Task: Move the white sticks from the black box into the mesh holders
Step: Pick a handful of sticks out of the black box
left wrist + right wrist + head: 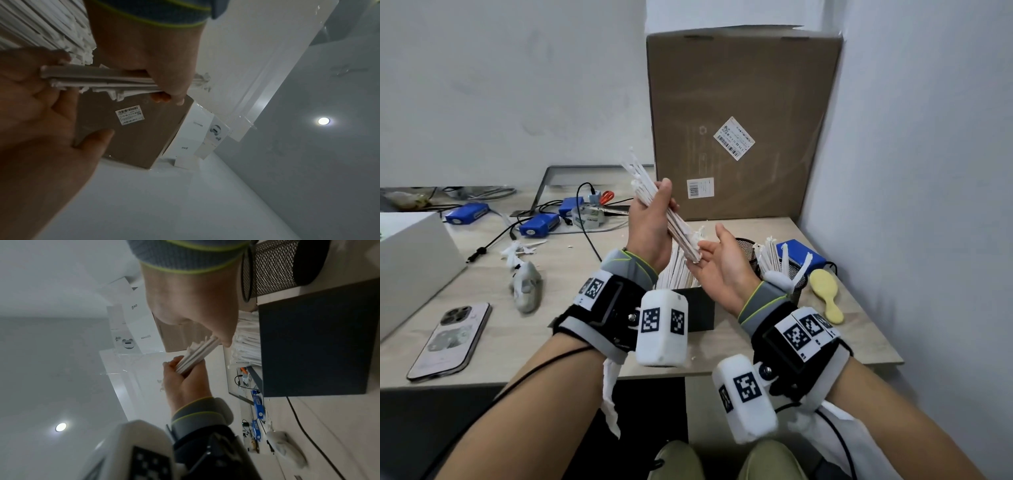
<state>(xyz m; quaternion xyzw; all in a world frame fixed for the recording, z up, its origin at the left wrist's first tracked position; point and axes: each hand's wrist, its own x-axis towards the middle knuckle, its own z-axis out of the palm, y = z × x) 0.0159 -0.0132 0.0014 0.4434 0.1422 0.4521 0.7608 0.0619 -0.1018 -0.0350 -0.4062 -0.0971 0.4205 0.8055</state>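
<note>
while left hand [649,222] grips the sticks [654,202] (bundle tilted), right hand [719,263] lies open under the tips; loose grip could spill them beside holder [796,277].

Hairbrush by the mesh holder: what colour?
Pale yellow; the hairbrush shows best in the head view.

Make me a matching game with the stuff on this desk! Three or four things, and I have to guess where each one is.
Things:
1. bundle of white sticks
2. phone
3. yellow hairbrush
4. cardboard box

Places:
A. standing at the back against the wall
B. lying flat near the desk's front left edge
C. held up in the left hand
D. on the desk right of the mesh holder

Pairs: 1-C, 2-B, 3-D, 4-A
</note>
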